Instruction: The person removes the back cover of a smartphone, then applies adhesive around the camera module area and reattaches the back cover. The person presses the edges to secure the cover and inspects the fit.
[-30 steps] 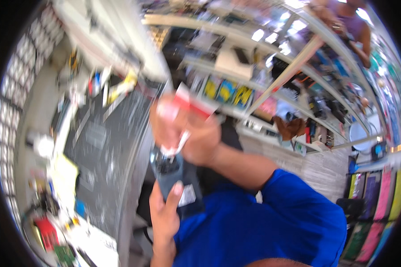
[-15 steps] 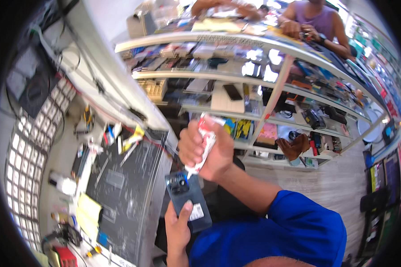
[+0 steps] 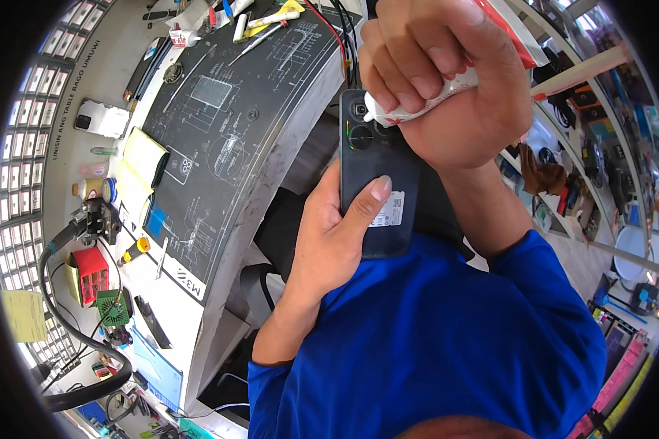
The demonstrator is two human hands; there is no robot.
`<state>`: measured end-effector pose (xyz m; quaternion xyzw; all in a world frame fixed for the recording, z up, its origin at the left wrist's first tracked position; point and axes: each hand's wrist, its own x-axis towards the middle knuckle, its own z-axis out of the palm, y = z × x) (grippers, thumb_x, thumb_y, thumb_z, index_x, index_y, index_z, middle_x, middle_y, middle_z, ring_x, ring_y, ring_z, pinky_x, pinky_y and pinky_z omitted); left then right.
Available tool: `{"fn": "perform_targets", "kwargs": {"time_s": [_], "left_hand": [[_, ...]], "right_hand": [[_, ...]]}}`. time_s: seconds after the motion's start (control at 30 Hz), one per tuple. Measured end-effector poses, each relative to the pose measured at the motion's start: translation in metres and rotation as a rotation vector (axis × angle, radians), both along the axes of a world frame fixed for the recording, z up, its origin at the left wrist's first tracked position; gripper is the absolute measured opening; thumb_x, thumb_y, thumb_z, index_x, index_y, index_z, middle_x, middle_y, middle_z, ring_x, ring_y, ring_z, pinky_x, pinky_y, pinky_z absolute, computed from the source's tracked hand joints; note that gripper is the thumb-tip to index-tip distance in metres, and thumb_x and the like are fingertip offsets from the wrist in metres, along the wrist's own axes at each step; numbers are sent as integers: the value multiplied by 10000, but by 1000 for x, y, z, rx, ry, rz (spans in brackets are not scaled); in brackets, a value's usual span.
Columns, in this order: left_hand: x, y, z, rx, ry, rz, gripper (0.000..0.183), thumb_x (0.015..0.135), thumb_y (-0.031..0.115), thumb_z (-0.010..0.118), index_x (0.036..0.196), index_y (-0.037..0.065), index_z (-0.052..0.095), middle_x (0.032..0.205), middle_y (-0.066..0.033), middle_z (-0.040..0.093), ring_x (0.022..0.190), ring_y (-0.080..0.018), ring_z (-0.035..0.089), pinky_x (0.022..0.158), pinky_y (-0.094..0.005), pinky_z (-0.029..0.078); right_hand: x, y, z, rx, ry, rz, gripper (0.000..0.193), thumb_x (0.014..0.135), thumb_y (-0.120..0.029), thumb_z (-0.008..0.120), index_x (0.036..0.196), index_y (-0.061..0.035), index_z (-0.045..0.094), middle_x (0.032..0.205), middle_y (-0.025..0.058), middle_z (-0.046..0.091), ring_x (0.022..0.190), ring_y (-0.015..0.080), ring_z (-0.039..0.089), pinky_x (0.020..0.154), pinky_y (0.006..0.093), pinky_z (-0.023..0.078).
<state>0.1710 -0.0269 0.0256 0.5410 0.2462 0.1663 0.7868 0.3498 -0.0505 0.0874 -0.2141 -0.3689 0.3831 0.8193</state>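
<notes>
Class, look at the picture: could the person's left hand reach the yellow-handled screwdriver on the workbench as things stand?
Probably not right away: the left hand is wrapped around the dark phone that the right hand works on with a white tube. The yellow-handled screwdriver lies unobstructed on the bench.

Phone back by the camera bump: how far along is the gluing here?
Done: nothing I can confirm; no glue bead shows on the dark phone. In hand: the left hand holds the phone back-up, and the right hand presses the white tube nozzle beside the camera lenses. Left: the other edges look untouched.
</notes>
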Motion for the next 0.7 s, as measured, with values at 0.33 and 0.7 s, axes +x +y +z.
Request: {"fn": "perform_targets", "kwargs": {"time_s": [0.33,0.7], "left_hand": [[2,3,0,20,9,-13,382,1066,226,665,1352,-17,590,1065,-9,682,933,-46,592,841,-225,485],[-2,2,-4,-34,8,5,352,1064,230,673,1312,-9,603,1036,-12,688,912,-52,606,831,-229,494]], "right_hand": [[0,3,-2,-68,-27,-35,425,1057,-318,552,697,-120,442,607,8,430,544,118,419,523,275,369],[5,1,-13,8,-111,-28,382,1078,-327,501,749,-147,428,651,-8,435,575,110,417,558,267,385]]}}
